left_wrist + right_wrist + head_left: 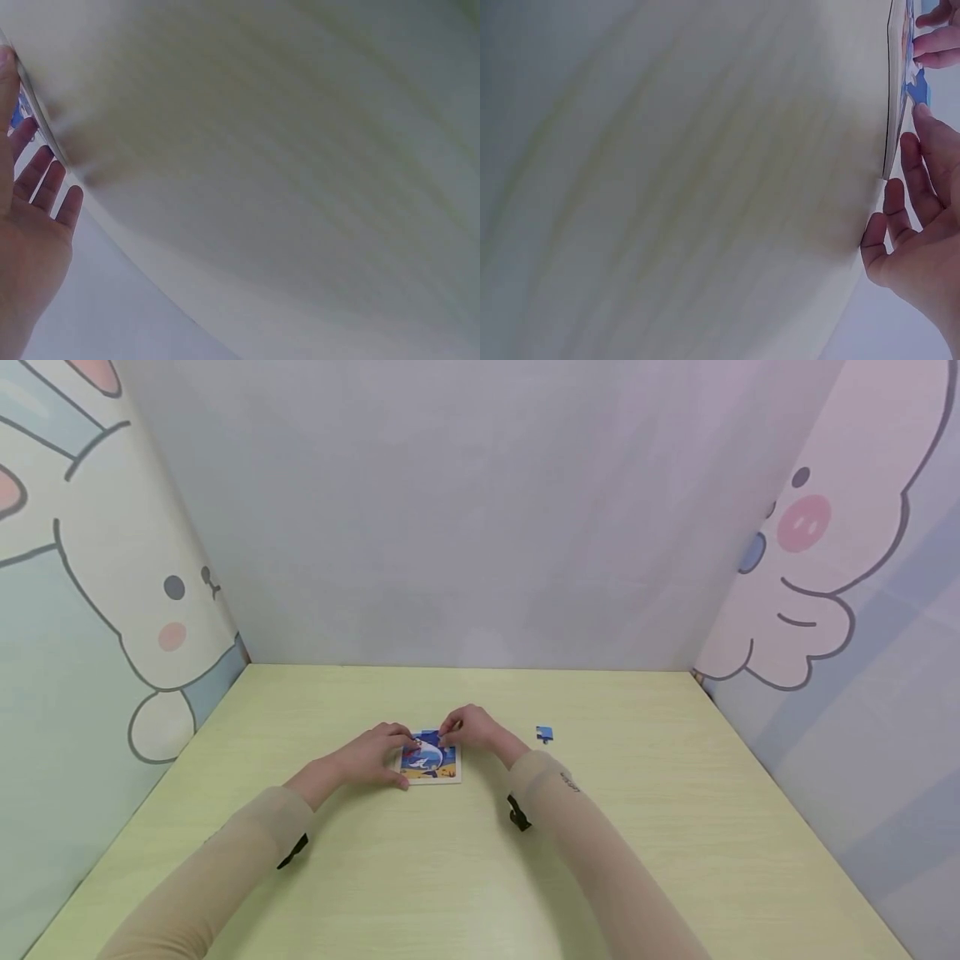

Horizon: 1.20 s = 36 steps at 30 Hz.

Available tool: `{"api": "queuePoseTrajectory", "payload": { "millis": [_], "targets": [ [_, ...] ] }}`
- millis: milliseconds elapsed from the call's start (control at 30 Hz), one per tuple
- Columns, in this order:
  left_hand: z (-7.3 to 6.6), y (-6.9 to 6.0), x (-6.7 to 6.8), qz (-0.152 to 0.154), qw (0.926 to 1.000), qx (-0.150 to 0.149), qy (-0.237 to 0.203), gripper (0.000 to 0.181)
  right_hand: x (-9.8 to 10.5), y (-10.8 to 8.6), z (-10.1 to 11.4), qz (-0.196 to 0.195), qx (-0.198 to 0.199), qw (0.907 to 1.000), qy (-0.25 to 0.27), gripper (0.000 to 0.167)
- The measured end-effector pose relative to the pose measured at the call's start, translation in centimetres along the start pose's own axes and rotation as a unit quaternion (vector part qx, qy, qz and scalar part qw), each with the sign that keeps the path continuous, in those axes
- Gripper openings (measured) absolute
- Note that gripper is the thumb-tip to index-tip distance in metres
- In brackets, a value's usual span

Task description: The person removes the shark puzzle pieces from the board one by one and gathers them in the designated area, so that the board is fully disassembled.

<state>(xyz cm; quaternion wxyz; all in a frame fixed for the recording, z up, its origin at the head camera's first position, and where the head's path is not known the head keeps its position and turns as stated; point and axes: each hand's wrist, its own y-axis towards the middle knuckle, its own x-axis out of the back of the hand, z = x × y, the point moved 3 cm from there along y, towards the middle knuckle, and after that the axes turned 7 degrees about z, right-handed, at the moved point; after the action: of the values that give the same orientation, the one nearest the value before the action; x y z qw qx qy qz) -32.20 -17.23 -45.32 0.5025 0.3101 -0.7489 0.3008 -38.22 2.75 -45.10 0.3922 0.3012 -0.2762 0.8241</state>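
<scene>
A small square jigsaw puzzle [429, 768] with a pale border lies on the table, showing a white sea animal on blue above a sandy strip. At its left side rests my left hand [367, 755]: the thumb is by the lower left corner, the fingertips touch the upper left part. The fingers [49, 184] look fairly straight in the left wrist view. My right hand [477, 727] is over the upper right corner. In the right wrist view it pinches a blue puzzle piece [919, 88] at the board; its fingers partly hide that corner.
One loose blue puzzle piece [544, 733] lies on the light wooden table [480, 877], to the right of the right hand. A pale curtain [465, 527] stands behind the table's back edge, with cartoon-printed cloths at both sides.
</scene>
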Motion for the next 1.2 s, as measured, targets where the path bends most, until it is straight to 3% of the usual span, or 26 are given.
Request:
{"api": "queuePoseTrajectory", "payload": {
  "millis": [267,633,1033,1200],
  "targets": [
    [0.18,-0.07,-0.04,0.003,1.0,0.006,-0.006,0.073,-0.04,0.49,-0.24,-0.017,0.019,0.9997,-0.001,0.01],
    [0.23,0.03,0.01,-0.001,1.0,0.002,-0.008,0.072,0.04,0.47,0.08,0.012,0.064,0.9973,-0.035,0.011],
    [-0.24,-0.5,0.4,0.02,0.9985,-0.046,0.02,0.062,0.32,0.61,0.56,0.017,0.097,0.9914,-0.085,0.008],
    [-0.21,-0.52,0.35,0.026,0.9982,-0.044,0.03,0.061,0.3,0.76,0.52,0.018,0.106,0.9906,-0.084,0.01]
  ]
}}
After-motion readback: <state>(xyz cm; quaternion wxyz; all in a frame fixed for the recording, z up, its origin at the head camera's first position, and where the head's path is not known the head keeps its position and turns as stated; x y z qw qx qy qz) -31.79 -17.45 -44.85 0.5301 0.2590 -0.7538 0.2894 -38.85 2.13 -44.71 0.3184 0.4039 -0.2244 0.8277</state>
